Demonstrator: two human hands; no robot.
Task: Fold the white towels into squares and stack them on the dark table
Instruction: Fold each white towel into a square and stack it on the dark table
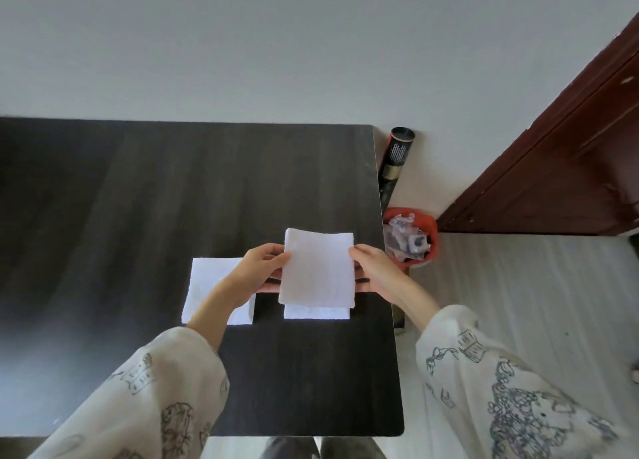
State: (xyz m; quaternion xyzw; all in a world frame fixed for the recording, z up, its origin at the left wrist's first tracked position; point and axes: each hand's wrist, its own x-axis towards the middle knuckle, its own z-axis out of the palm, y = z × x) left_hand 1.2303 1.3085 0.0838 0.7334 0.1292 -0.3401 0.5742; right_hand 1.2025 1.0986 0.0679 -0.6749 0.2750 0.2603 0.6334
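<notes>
Both hands, the left hand and right hand, pinch the folded towel by its side edges just above the stack near the dark table edge; uneven release could skew it or loosen the fold.

Near the right edge of the dark rectangular wooden table, a folded white terry towel hangs between the left hand and right hand above another folded white towel, with a third white towel lying to its left.
</notes>
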